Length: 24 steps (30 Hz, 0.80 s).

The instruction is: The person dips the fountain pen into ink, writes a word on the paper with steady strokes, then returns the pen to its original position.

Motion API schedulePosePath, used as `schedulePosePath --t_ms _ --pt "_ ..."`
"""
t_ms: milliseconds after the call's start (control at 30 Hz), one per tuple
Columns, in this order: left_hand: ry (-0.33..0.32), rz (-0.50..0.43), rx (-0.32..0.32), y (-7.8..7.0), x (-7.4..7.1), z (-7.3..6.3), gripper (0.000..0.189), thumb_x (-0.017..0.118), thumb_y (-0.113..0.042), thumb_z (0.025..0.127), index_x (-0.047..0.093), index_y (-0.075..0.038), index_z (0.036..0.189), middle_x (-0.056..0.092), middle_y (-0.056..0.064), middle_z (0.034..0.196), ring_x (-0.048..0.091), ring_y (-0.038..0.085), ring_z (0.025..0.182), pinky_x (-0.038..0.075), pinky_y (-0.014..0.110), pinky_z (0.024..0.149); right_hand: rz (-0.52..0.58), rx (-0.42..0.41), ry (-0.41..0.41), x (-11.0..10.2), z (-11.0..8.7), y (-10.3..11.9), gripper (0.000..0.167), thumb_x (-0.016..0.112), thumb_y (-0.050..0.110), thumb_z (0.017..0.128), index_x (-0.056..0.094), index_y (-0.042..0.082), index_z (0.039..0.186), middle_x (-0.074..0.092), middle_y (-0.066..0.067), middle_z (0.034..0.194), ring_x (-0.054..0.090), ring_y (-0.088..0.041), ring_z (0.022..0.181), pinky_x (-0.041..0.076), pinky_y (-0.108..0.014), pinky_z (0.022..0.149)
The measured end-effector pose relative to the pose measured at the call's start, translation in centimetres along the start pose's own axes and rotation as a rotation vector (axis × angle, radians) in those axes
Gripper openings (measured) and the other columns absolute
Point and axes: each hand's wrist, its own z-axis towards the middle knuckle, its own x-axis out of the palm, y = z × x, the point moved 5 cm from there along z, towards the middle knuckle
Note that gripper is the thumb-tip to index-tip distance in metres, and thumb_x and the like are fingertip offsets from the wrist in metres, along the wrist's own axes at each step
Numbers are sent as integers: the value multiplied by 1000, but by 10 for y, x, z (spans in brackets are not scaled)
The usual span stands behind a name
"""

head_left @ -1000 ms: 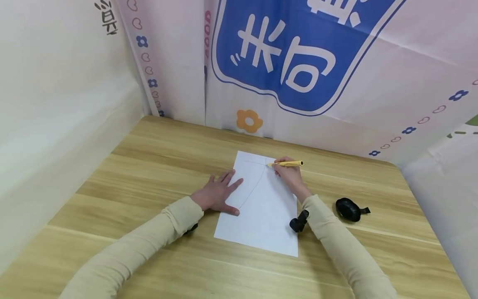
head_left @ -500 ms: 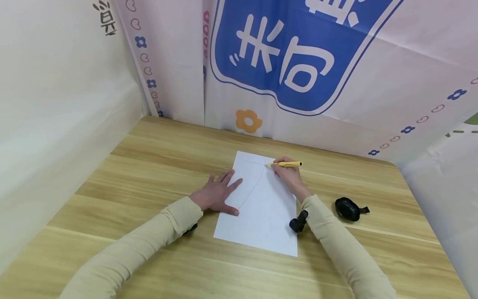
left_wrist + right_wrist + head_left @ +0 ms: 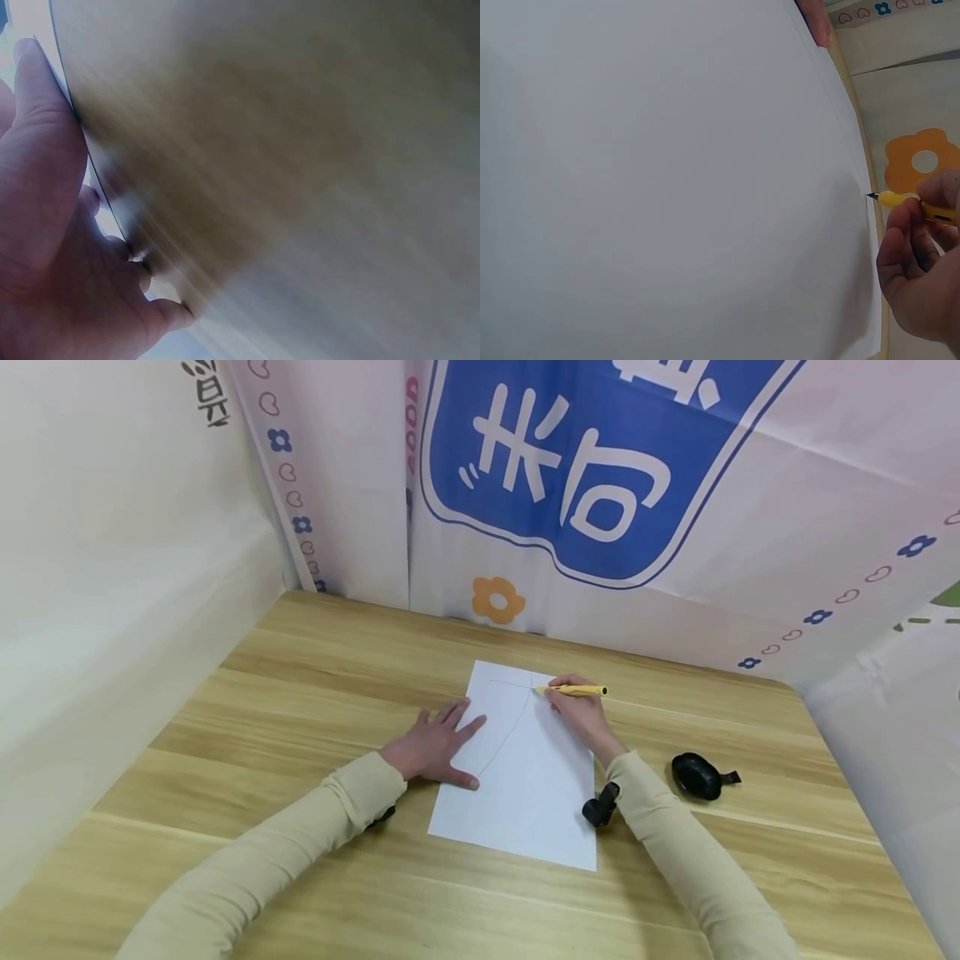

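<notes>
A white sheet of paper (image 3: pixel 525 793) lies on the wooden table, with a few thin drawn lines on its upper part. My left hand (image 3: pixel 433 747) rests with spread fingers over the paper's left edge, thumb and fingertips on the sheet. In the left wrist view that hand (image 3: pixel 56 247) lies along the paper's edge beside bare wood. Near the top right of the sheet, my right hand (image 3: pixel 581 710) pinches a yellow fountain pen (image 3: pixel 581 690). The right wrist view shows the pen's (image 3: pixel 891 198) dark nib right at the paper, where the drawn lines meet.
To the right of my right forearm lies a black oval object (image 3: pixel 697 777) with a short tab. A black wrist camera (image 3: pixel 600 807) hangs under the right sleeve, over the paper's edge. A printed cloth (image 3: pixel 352 527) stands behind the table (image 3: pixel 300 693), with pale cloth at both sides.
The head view has shifted very slightly. Hands, pen and paper keep their places relative to each other, and the drawn lines look the same.
</notes>
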Motion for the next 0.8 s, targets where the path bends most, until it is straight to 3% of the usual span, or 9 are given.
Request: schedulePosePath --t_ms 400,600,800 --pt "5 -6 -1 -1 0 0 101 58 -68 79 15 -14 153 3 22 158 7 38 147 19 67 108 -30 11 3 -5 -4 -5 22 66 15 86 65 2 104 58 6 78 53 -2 65 44 -14 60" --pt "7 -12 -5 -1 0 1 101 59 -68 79 15 -14 153 3 21 159 6 37 147 18 67 109 -55 0 -9 -7 -7 -7 21 66 15 85 66 3 102 57 2 90 53 -1 65 45 -14 60" --pt "7 -3 -2 -1 0 1 102 58 -69 79 15 -14 153 3 22 159 5 38 147 19 67 109 -40 6 -1 -9 -11 -8 21 66 15 84 66 3 102 58 5 81 53 -2 64 44 -15 60"
